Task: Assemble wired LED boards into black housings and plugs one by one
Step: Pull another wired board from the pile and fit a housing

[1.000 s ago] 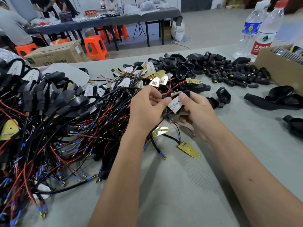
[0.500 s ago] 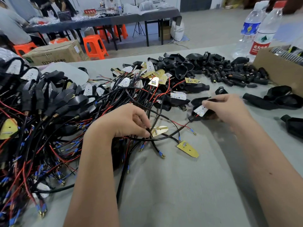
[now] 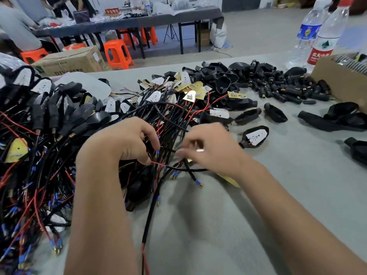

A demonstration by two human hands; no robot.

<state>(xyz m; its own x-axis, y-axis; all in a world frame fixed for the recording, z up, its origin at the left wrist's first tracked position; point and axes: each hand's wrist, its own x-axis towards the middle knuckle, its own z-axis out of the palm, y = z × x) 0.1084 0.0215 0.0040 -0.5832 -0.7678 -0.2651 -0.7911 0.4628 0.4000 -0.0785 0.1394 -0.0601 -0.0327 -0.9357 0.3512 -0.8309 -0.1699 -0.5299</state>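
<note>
Hands blurred amid wires

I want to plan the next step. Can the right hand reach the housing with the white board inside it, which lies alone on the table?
Probably yes. The housing with the white board lies just right of the right hand, with only bare table between them; the hand, though, is busy at the wires.

Bare worktop lies open in the near middle and right, between the two forearms and beyond. A tangle of wired LED boards blocks the left side, and loose black housings crowd the far edge. A cardboard box and two water bottles close the far right corner.
</note>
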